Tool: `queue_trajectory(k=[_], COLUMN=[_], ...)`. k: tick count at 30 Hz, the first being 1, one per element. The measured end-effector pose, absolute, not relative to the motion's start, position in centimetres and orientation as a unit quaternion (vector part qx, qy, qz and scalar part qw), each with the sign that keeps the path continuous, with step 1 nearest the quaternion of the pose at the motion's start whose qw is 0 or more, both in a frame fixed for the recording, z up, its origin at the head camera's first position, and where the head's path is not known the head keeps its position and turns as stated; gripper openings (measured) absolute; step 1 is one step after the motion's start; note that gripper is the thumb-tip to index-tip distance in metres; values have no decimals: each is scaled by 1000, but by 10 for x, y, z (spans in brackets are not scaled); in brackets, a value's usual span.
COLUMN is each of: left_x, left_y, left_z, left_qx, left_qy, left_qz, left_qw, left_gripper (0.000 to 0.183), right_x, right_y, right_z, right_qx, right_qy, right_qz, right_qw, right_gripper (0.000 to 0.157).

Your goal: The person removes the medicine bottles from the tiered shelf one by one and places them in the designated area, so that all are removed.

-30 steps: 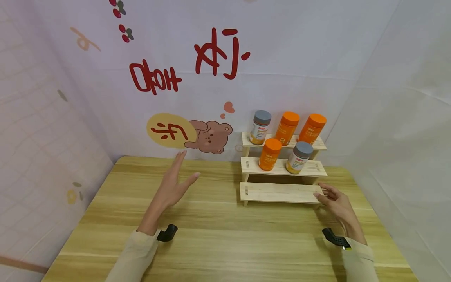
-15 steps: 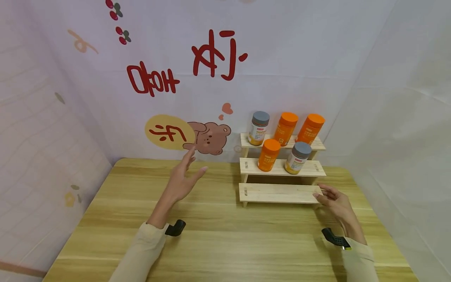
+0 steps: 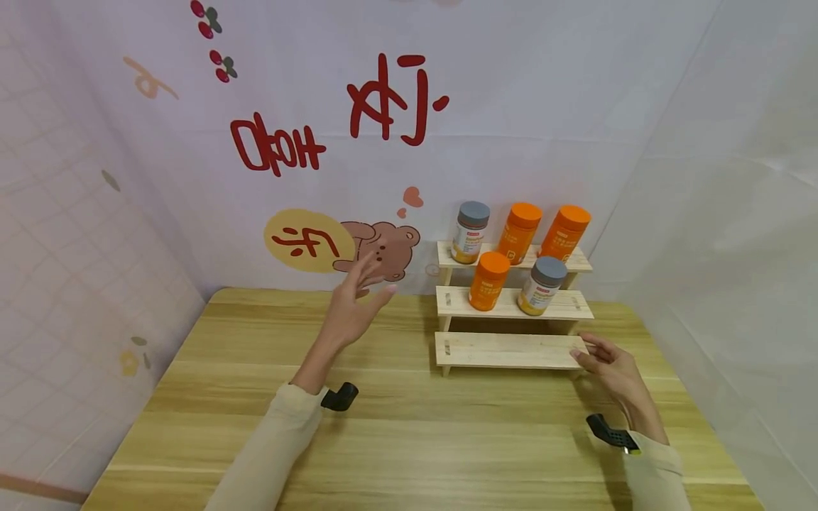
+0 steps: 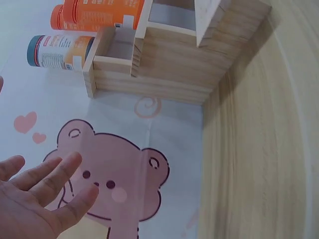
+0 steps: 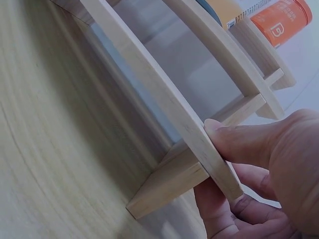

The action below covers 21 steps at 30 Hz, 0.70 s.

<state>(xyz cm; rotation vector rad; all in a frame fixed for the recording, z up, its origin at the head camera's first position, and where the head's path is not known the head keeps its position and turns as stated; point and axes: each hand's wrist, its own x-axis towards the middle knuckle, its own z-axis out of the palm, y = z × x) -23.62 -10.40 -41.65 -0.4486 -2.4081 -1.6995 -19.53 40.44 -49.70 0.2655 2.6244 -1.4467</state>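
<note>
A three-step wooden display rack point(image 3: 505, 349) stands on the table at the back right. My right hand point(image 3: 610, 365) pinches the right end of its lowest step. In the right wrist view the thumb point(image 5: 239, 142) lies on the board's edge, and curled fingers point(image 5: 217, 204) sit beneath. My left hand point(image 3: 351, 309) is in the air left of the rack, fingers spread, holding nothing. On the top step are a grey-capped white bottle point(image 3: 469, 233) and two orange bottles point(image 3: 520, 234). The middle step bears an orange bottle point(image 3: 489, 282) and a grey-capped white bottle point(image 3: 542, 286).
The wood-grain table point(image 3: 409, 440) reaches to a white cloth backdrop point(image 3: 543, 92) printed with red characters and a pink bear point(image 4: 114, 169). White cloth side walls point(image 3: 735, 234) close in the space left and right.
My left hand has moved rightward and slightly up, toward the rack. The right hand keeps its grip on the lowest step, and the bottles stand where they were.
</note>
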Motion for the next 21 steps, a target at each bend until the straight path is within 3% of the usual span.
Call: queue_trajectory(k=[21], left_x=[-269], left_y=[-64], left_z=[-395], left_qx=[-187], left_qy=[-790], left_qz=[-580], left_qw=[61], left_gripper=[75], right_x=[-196], right_y=[401], right_z=[-495], right_qx=[86], right_qy=[871], right_qz=[-480], right_qw=[63], right_gripper=[83])
